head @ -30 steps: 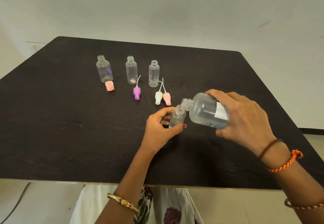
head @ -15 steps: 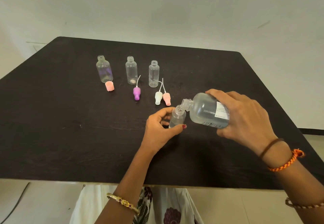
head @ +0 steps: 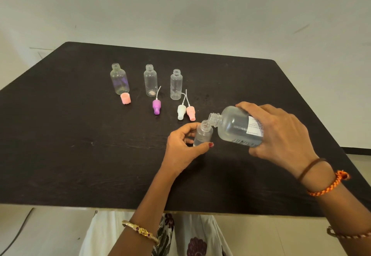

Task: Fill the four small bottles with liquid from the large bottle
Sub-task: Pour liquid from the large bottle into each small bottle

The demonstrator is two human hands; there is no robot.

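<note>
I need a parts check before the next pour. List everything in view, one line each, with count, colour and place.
Large bottle: one, clear with a white label, tilted in the right hand, mouth over the held small bottle.
Held small bottle: one, clear, uncapped, in the left hand.
Standing small bottles: three, clear, uncapped, in a row at the far side of the table.
Pink cap: one, in front of the leftmost bottle.
Spray tops with tubes: three, purple, white and pink, lying near the row.
Table: one, dark.
Left hand: one, grips the small bottle.
Right hand: one, grips the large bottle.
</note>
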